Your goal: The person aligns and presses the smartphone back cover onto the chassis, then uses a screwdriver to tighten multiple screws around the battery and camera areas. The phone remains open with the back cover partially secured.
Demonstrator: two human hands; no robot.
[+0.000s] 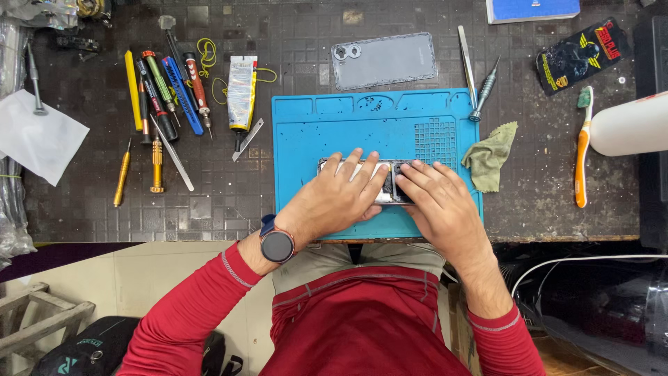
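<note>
Hands rest together on an opened phone (390, 182) lying lengthwise across the middle of a blue work mat (362, 118), which sits at the near edge of the dark tiled worktop (278, 42). The left hand (337, 198) lies palm down over the phone's left and centre part, fingers spread and only slightly curled, pressing rather than gripping; a round dark watch (277, 245) sits on that wrist. The right hand (440, 203) covers the phone's right end, fingers (410, 174) bent with tips on its exposed inner part. Whether either hand actually clasps the phone cannot be told; both are in contact with it. Most of the phone is hidden beneath them.

Beyond the mat, just past its far edge, lies a grey phone back cover (384, 60) with camera holes at its left. Metal tweezers (465, 59) and a slim screwdriver (483, 90) lie at the mat's far right corner, with an olive cloth (488, 157) crumpled just beside the mat's right edge. Further right are a toothbrush (582, 150) with orange handle, a white bottle (630, 125) on its side, and a black printed pouch (583, 54). To the left of the mat lie a glue tube (241, 90), a row of coloured screwdrivers (167, 87), two small yellow drivers (139, 170), and a white paper sheet (35, 136) at the left margin.
</note>
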